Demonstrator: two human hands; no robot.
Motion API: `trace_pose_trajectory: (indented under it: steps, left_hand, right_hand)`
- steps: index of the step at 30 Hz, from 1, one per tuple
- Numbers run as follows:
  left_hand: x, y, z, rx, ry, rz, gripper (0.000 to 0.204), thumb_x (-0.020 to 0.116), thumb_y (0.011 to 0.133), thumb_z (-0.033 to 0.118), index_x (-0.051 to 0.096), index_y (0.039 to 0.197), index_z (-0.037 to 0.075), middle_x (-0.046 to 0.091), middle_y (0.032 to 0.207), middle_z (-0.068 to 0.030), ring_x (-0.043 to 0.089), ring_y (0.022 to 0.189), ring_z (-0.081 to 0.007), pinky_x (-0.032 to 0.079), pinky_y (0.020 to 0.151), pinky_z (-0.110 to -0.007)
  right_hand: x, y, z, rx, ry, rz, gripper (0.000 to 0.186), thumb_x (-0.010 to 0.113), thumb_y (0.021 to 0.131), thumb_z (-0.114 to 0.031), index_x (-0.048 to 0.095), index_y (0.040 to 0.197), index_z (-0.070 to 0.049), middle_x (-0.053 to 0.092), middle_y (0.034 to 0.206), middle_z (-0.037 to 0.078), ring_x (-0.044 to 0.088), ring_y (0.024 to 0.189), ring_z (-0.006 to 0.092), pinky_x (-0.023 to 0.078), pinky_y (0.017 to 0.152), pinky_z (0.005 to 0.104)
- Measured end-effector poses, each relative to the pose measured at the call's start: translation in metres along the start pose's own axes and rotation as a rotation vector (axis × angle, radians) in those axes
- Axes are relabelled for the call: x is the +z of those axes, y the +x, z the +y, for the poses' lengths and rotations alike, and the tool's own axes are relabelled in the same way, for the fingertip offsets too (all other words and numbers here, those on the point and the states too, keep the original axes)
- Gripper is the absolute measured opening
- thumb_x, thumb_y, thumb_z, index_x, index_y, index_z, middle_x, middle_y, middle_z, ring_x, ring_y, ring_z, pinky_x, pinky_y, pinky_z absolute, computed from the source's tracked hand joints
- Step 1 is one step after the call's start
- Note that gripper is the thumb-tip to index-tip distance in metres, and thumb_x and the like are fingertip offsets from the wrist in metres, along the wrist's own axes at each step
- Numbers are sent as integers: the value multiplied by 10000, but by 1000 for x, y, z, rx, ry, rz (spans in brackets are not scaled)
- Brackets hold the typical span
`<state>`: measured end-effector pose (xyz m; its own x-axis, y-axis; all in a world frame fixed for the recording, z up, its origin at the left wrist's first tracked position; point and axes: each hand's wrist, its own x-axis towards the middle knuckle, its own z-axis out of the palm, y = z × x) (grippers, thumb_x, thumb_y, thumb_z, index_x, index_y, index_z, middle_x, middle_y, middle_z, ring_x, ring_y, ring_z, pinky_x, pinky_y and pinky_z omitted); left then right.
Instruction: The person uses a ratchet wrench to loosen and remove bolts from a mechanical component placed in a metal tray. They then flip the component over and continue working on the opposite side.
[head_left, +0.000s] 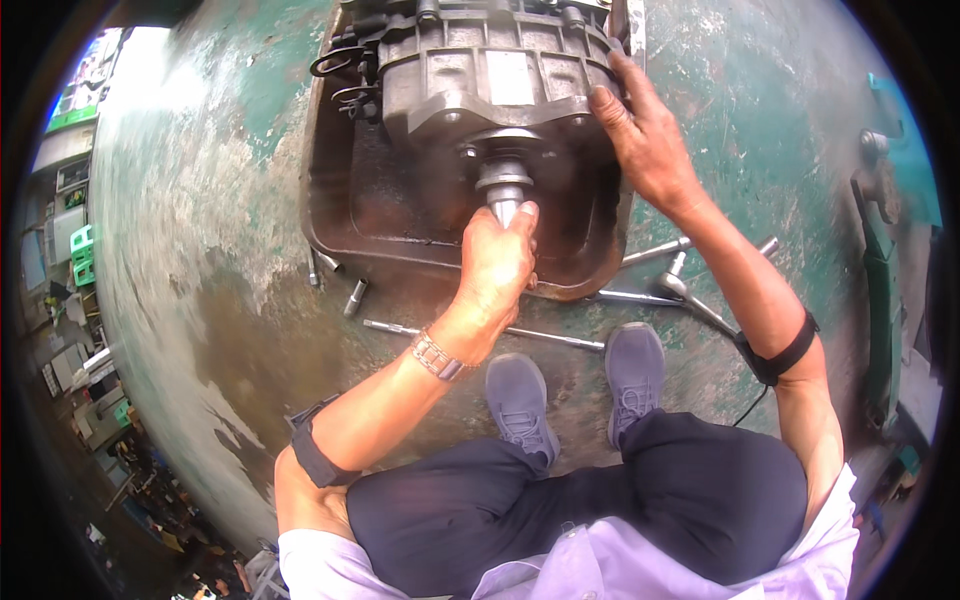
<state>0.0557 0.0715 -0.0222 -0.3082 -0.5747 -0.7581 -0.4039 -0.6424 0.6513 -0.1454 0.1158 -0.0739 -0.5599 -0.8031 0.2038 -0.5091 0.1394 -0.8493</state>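
Observation:
A grey cast-metal gearbox [450, 75] sits in a rusty brown drip tray [385, 243], its near end toward me. From that end a shiny metal shaft [504, 178] sticks out toward my feet. My left hand [497, 255] is closed around the shaft's near end; the fingers hide its tip. At the gearbox's right side my right hand [645, 135] rests with fingers spread, the fingertips against the housing near the tray's right rim. A pale label [511, 78] lies on top of the housing.
Loose sockets [355, 298] and a long extension bar [555, 339] lie on the worn green floor [240, 200] before the tray. A ratchet wrench [700, 305] and more bars are under my right forearm. Green metal equipment [882, 300] stands right; cluttered shelving [75, 330] lines the left.

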Motion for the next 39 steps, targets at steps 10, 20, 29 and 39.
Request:
trace_pose_trajectory:
  steps: [10,20,29,39]
  left_hand:
    - [11,3,-15,123,-76,130,161,598,970,166,511,918,41,505,702,23,434,575,-41,351,486,-212]
    - [90,17,7,34,-310,-37,197,565,988,243,476,926,79,500,713,-10,474,519,-99,426,442,-268]
    - [66,34,13,244,-80,-249,391,507,1007,414,551,960,28,624,770,-81,607,577,-155,520,532,-301]
    - [12,39,8,203,76,-181,141,574,976,177,576,985,36,611,779,-51,563,585,-102,481,526,-234]
  right_hand:
    - [42,2,5,-160,24,357,600,351,1001,-419,567,1214,98,574,1298,247,513,1265,388,371,1068,393]
    - [6,75,40,-239,181,330,514,404,987,-347,603,1165,92,673,1058,266,660,1009,354,494,896,387]
    - [-45,53,57,35,59,295,478,582,948,-343,557,1239,35,633,1184,242,610,1117,360,458,968,404]
    - [-115,-191,87,362,-260,33,289,697,850,-108,619,1105,3,688,1017,159,684,938,286,537,839,362]
